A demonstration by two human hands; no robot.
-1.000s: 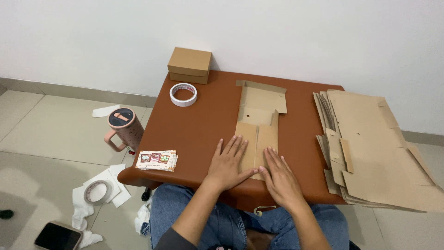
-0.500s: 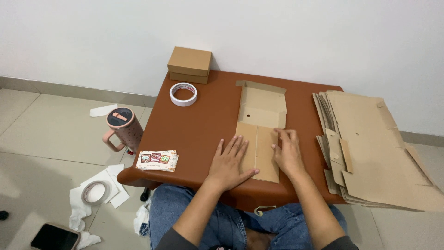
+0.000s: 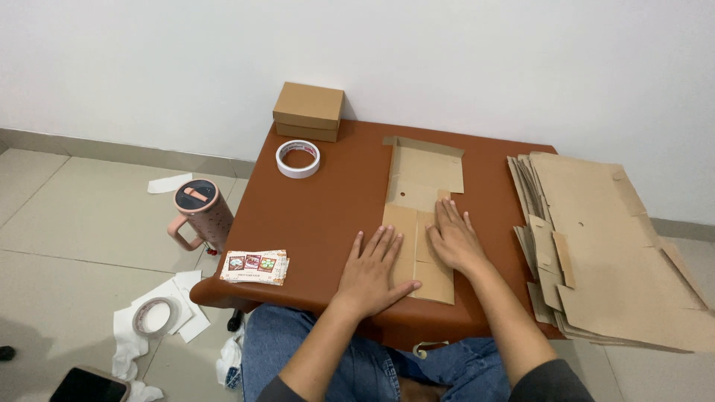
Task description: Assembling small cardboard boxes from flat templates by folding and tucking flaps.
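Right hand [image 3: 454, 240] moved back a bit vs. 0.5 s ago, fingers spread flat on cardboard [image 3: 421, 216]. Left hand [image 3: 371, 269] stays, fingers spread, on cardboard edge and table [image 3: 320, 216].

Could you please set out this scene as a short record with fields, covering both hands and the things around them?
Left hand: flat, palm down, on the near left edge of the flat cardboard blank.
Right hand: flat, fingers spread, pressing the blank's folded flaps.
Surface: brown table.
Far left: closed cardboard box, tape roll beside it.
Near left: stack of stickers.
Right: pile of flat blanks.
Floor: pink mug, second tape roll, paper scraps, phone.
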